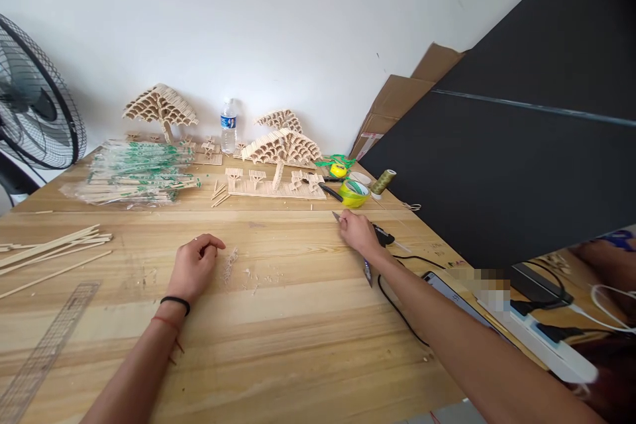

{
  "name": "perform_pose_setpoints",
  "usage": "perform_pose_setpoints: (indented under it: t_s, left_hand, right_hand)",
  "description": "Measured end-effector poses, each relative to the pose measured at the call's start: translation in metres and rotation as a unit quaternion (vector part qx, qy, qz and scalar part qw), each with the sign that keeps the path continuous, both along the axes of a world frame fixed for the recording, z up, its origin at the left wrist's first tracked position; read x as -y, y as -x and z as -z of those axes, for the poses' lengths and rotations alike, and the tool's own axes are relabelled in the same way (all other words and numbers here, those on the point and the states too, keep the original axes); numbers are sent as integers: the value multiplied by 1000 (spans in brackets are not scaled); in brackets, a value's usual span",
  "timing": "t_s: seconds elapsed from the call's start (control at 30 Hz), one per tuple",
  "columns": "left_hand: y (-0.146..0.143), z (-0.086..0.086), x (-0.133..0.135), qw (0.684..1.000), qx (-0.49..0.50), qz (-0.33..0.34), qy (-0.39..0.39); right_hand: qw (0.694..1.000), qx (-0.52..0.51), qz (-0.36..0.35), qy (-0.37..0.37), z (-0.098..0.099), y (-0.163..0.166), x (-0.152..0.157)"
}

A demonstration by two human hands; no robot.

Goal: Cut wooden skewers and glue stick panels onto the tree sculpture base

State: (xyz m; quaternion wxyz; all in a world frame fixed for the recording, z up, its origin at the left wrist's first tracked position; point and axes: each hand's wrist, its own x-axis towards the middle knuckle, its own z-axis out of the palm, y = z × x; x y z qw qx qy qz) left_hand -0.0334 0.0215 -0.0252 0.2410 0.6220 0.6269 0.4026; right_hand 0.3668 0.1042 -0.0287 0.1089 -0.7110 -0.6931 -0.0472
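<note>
My left hand [195,266] rests on the wooden table, its index finger stretched out and the other fingers loosely curled. Nothing shows in it. Just beyond its fingertips lie a small pile of pale shavings [230,265] and scattered crumbs. Farther right, my right hand [358,233] is closed around a craft knife [336,216], whose pointed blade sticks out past the fingers. A slim blue-and-silver piece [368,271] shows under the wrist; whether it belongs to the knife I cannot tell. Beside this hand, a black tool [382,235] is partly hidden.
Stick-built tree models [278,189] and a water bottle [228,126] stand at the back. Bagged chopsticks [139,172], loose sticks [59,248] and a clear ruler [50,351] lie left, near a fan [34,93]. Tape [354,194], thread [383,182], a phone [457,305] and a power strip [551,338] are right.
</note>
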Motion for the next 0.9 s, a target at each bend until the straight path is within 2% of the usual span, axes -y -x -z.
perform_pose_setpoints:
  t_s: [0.1,0.17,0.33,0.4,0.5,0.73,0.8,0.9]
  left_hand:
    - [0,1,0,1000,-5,-1,5]
    - [1,0,0,1000,-6,-3,10]
    - [-1,-2,0,1000,-2,-4,19]
    - [-2,-2,0,1000,-6,-3,21]
    - [-2,-3,0,1000,-9,-3,24]
    - [-1,-2,0,1000,-6,-4,20]
    - [0,0,0,1000,-3,-3,16]
    - [1,3,-1,1000,-2,3,5]
  right_hand:
    - [999,2,-49,19,3,13,10]
    - [998,4,-57,24,2,16,15]
    - [998,29,48,21,-6,-4,13]
    - [997,36,62,27,-7,-9,11]
    - [998,37,23,34,-4,3,17]
    - [989,14,-139,49,4,73,51]
    - [989,11,-143,43,1,73,46]
    - [996,19,-80,22,-7,53,23]
